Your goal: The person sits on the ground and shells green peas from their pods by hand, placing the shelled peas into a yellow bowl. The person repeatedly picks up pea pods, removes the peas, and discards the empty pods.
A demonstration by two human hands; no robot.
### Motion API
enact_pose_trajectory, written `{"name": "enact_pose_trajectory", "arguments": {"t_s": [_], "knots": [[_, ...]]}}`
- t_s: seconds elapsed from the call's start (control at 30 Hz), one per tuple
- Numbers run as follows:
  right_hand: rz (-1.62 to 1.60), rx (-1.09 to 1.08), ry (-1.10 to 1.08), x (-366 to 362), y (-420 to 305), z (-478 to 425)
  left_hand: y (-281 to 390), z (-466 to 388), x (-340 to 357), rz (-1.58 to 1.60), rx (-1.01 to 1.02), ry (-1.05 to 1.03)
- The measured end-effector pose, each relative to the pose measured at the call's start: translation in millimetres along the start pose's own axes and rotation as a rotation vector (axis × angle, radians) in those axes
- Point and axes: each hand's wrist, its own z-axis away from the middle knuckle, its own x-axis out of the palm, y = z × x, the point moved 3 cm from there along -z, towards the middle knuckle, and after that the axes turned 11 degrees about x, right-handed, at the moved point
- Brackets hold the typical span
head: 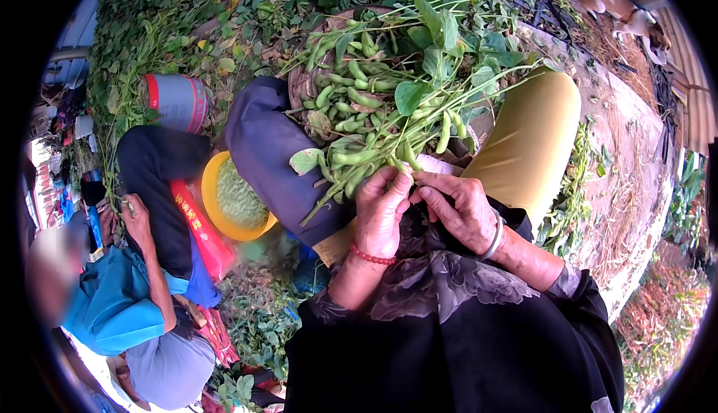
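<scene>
In front of my chest my left hand [381, 211], with a red bead bracelet, pinches a green soybean pod [408, 176] between thumb and forefinger. My right hand [463, 211], wearing a pale metal bangle, meets it there, its thumb and finger closed at the same pod. Just beyond my fingertips, cut soybean stems [392, 130] with leaves and pods lie across my lap. Many loose pods [353, 99] are heaped under and beyond them on a round brown tray [295, 85], whose rim is partly covered by leaves.
To the left, a yellow bowl [210, 191] holds shelled green beans [238, 194]. Beside it sits a person in a blue top [120, 301], holding greenery. A metal tin [176, 102] lies among plants. A dog [622, 12] rests at the far right, beyond a concrete slab [622, 127].
</scene>
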Motion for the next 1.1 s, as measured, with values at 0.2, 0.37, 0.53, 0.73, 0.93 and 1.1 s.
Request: {"name": "enact_pose_trajectory", "arguments": {"t_s": [0.2, 0.37, 0.53, 0.73, 0.93, 1.1], "knots": [[-0.121, 0.002, -0.014, -0.2, 4.8, -4.0, -7.6, -1.9, -2.7, -0.026, 0.057, -0.028], [-0.363, 0.119, -0.077, 1.5, 11.4, -7.7, -0.2, -1.7, -2.1, -0.072, 0.08, -0.136], [-0.207, 0.075, -0.068, 6.9, 11.1, -5.5, 1.7, 2.8, 5.9, -0.315, 0.26, -0.038], [-0.406, 0.264, -0.132, 2.7, 19.9, -8.0, 1.0, 4.0, -1.2, -0.281, 0.169, -0.078], [-0.113, 0.068, -0.004, 8.2, 17.3, -4.3, 3.4, 3.1, -2.8, -0.083, 0.07, -0.085], [-0.05, 0.023, 0.246, 1.1, 10.0, -1.6, 15.7, 13.4, -10.8, -0.043, -0.023, -0.121]]}}
